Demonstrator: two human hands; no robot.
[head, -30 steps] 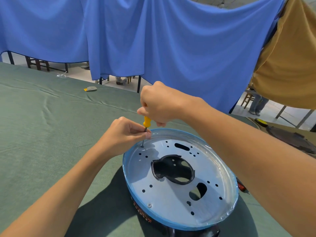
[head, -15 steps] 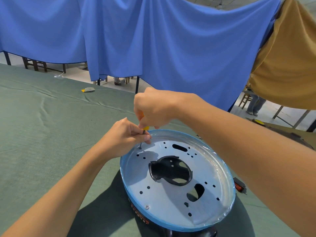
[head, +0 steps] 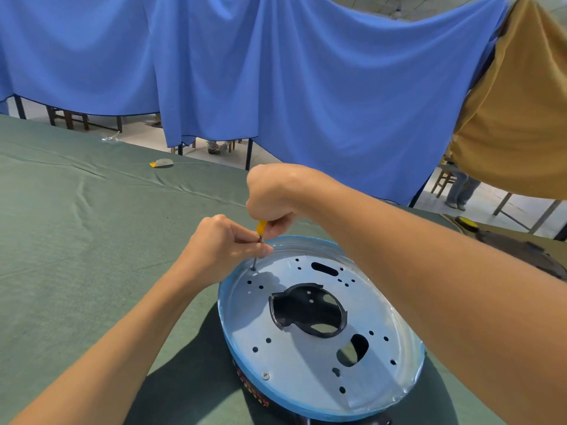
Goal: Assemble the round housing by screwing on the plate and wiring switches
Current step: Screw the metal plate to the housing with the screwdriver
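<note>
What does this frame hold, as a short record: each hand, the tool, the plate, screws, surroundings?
right hand: grips the yellow handle of the screwdriver from above
left hand: pinches the screwdriver shaft low down
screwdriver: roughly upright, tip at a hole near the far-left edge of the plate
plate: round, metal, blue-edged, lying on the black housing
screw: one already seated near the plate's near edge
table: covered in green cloth
curtain: blue, hanging behind the table

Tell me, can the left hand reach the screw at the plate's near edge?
Probably yes: that screw lies uncovered on the plate, but the left hand must first release the screwdriver it pinches.
</note>
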